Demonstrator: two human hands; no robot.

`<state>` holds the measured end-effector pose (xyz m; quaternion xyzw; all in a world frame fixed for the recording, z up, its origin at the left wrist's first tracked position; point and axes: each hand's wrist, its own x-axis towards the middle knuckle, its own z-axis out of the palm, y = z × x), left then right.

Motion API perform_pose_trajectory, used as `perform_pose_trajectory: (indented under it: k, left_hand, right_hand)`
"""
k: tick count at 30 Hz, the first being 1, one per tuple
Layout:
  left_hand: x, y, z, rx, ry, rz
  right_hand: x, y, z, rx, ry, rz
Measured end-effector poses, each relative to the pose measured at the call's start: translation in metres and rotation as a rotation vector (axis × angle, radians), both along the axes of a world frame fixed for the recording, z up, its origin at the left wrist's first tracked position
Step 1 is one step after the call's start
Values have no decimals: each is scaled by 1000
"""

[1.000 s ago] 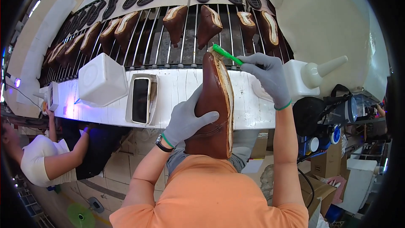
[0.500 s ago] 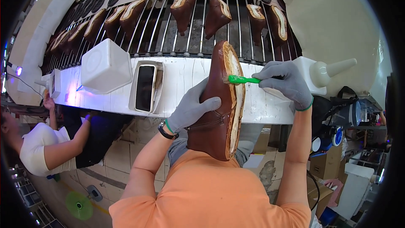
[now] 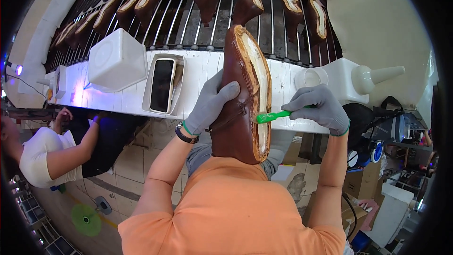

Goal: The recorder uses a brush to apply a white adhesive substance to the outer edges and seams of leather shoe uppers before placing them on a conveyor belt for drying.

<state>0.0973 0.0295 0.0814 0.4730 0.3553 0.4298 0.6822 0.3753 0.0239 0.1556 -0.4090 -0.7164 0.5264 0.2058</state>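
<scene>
My left hand [image 3: 211, 105], in a grey glove, grips a brown leather shoe upper [image 3: 237, 99] by its side, sole side up, so the pale insole [image 3: 258, 75] faces me. My right hand [image 3: 320, 107], also gloved in grey, holds a green brush [image 3: 275, 115]. The brush tip touches the insole's right edge near the lower part of the shoe. The shoe sits in front of my chest, over the white bench edge [image 3: 203, 73].
A wire rack [image 3: 188, 14] behind the bench carries several brown shoe uppers. On the bench stand a white box [image 3: 117, 59], a phone in a tray [image 3: 162, 85] and a white glue bottle with a cone nozzle [image 3: 365, 78]. Another person in white [image 3: 45, 153] works at the left.
The green brush has come down from above the toe to the lower right edge of the insole. The shoe has shifted slightly nearer to me.
</scene>
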Motion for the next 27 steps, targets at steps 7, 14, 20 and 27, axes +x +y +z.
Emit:
perform_pose_trajectory:
  k: [7,14,20,27]
  left_hand:
    - [-1,2,-4,6,13,52]
    - [-1,4,-8,29,-4,59]
    - [-1,4,-6,8,-37,71]
    - [2,5,-5,-20,-18,64]
  right_hand:
    - [-4,-6,-1,63,-14,4]
    - [-9,-2,3,224,-112,-149]
    - [-7,-19,15,47,-62,68]
    - [-13,-2,8,197,-121,-179]
